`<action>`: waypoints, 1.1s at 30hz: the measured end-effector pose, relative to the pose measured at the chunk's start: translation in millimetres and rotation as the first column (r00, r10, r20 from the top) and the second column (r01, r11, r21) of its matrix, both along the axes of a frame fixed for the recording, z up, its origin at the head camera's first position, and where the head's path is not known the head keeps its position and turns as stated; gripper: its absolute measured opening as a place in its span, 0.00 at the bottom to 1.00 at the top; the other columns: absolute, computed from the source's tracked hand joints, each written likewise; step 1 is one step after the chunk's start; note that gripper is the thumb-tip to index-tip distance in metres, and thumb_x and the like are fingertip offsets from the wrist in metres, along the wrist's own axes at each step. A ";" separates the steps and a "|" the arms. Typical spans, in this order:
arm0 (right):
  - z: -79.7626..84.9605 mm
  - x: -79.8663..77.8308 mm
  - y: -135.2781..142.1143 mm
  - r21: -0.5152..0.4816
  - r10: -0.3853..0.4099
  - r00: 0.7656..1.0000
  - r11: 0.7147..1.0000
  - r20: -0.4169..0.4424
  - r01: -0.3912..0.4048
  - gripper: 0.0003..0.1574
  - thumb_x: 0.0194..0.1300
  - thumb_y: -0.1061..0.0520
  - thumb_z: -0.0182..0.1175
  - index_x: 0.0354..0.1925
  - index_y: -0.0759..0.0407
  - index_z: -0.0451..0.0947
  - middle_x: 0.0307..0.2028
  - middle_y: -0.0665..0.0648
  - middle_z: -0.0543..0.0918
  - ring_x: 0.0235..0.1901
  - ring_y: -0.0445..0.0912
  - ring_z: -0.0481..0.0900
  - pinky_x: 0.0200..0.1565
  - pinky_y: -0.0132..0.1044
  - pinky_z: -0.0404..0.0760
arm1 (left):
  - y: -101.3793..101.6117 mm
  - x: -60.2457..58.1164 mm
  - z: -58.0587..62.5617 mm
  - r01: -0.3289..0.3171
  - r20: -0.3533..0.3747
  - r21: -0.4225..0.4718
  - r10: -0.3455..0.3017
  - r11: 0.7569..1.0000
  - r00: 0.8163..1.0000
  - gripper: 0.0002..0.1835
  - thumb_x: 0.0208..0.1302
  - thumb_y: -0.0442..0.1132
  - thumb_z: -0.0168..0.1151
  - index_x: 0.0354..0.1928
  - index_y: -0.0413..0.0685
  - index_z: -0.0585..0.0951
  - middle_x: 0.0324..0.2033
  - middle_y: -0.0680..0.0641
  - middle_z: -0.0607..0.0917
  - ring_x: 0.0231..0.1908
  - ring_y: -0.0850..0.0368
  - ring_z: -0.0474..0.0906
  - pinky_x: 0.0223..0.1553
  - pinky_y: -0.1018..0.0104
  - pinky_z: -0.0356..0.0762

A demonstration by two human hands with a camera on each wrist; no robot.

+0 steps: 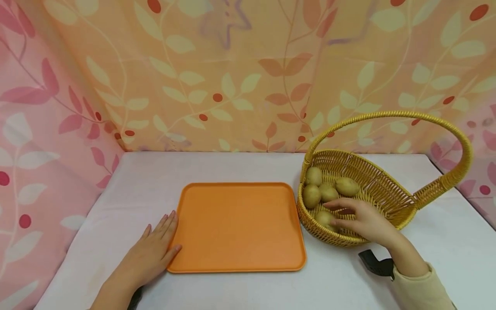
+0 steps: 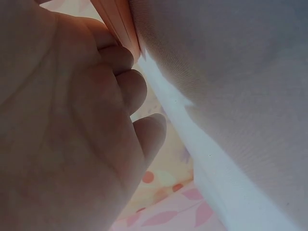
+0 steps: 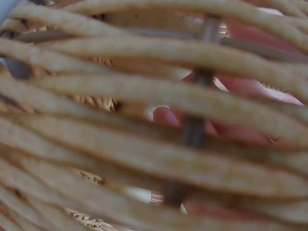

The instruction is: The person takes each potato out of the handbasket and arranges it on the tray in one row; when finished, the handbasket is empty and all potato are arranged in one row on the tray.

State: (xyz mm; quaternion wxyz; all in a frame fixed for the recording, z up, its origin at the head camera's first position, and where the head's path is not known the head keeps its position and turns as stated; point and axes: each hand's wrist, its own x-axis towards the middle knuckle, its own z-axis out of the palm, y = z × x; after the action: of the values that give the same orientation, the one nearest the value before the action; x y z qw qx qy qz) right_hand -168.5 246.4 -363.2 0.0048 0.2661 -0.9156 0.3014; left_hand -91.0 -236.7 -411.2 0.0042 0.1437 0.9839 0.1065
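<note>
An orange tray lies flat on the white table. My left hand rests along its left edge, fingers extended and the thumb over the rim. The left wrist view shows that palm and its fingertips by the tray's side. On the right, my right hand reaches into a wicker basket, its fingers and thumb spread apart around the nearest potato. The thumb overlaps this potato; firm contact cannot be told. Several other potatoes sit at the basket's left end. Basket weave largely hides the right fingers in the right wrist view.
The basket's tall arched handle rises above it and leans right. Its left side stands close to the tray's right edge. Patterned cloth walls the table at the back and sides. A black strap piece shows by the right wrist.
</note>
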 end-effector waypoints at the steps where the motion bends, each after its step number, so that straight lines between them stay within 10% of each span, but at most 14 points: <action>1: -0.1 -0.4 0.3 0.002 0.002 1.000 1.000 0.013 -0.002 0.20 0.57 0.56 0.68 0.49 0.58 0.80 0.45 0.53 0.84 0.45 0.47 0.80 0.45 0.44 0.80 | 0.0 -0.3 -0.1 0.002 -0.004 -0.001 -0.002 1.000 1.000 0.38 0.67 0.50 0.55 0.70 0.33 0.56 0.70 0.38 0.58 0.68 0.40 0.54 0.62 0.36 0.51; 33: 0.8 -5.7 -0.7 0.069 0.113 0.988 0.990 0.101 -0.120 0.24 0.54 0.61 0.68 0.51 0.63 0.78 0.45 0.54 0.83 0.46 0.47 0.78 0.44 0.42 0.78 | -0.6 -2.4 -1.0 0.010 -0.001 -0.006 -0.011 1.000 1.000 0.38 0.67 0.49 0.55 0.70 0.32 0.57 0.69 0.37 0.58 0.68 0.39 0.53 0.62 0.36 0.51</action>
State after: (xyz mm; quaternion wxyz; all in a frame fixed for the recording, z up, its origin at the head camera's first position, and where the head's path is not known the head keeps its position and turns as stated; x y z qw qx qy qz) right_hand -174.2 245.7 -362.4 -0.0673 0.3042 -0.9083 0.2791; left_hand -93.4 -237.3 -412.2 0.0045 0.1489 0.9834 0.1035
